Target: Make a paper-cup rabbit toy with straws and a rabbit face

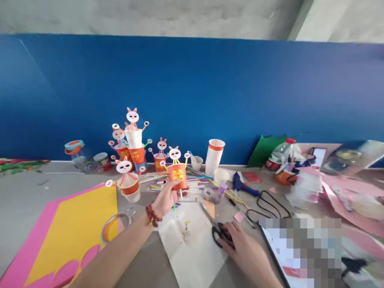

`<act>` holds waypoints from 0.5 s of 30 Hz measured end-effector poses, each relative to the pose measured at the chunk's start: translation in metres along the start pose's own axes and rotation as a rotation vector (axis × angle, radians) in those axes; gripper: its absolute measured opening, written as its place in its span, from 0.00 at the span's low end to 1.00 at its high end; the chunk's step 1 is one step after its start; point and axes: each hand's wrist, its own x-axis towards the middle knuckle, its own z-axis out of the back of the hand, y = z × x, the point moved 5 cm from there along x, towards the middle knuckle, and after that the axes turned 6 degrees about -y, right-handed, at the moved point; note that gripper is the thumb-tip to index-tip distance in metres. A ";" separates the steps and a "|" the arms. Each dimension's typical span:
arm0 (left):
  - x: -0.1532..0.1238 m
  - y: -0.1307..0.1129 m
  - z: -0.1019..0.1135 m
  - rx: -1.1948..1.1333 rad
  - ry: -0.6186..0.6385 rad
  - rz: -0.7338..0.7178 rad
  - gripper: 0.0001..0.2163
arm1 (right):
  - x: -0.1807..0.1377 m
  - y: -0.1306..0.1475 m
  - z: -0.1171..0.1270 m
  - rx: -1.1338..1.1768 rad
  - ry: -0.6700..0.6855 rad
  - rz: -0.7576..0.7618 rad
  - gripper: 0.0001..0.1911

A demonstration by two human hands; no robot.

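Note:
My left hand (168, 197) is closed round an orange paper cup (177, 176) with yellow lettering. Out of its top rise a white paper rabbit head and pipe-cleaner arms ending in round paws. Below the cup a short white stick and a green end poke out. At the right, my right hand (240, 244) has its fingers round the black handles of a pair of scissors (220, 232). Their blades point away, lying over a sheet of white paper (195, 256). Several similar rabbit cups (129, 184) stand to the left, some stacked.
Markers (195, 185) lie behind my left hand. A stack of white cups (214, 156), a tape roll (208, 194) and a blue glue gun (244, 187) with a looping black cord stand or lie behind the scissors. Yellow and pink card (78, 224) lies left; a tablet (279, 248) lies right.

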 end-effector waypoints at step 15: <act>-0.016 -0.029 -0.020 0.093 0.109 -0.149 0.23 | 0.001 -0.010 -0.001 1.188 0.306 -0.194 0.19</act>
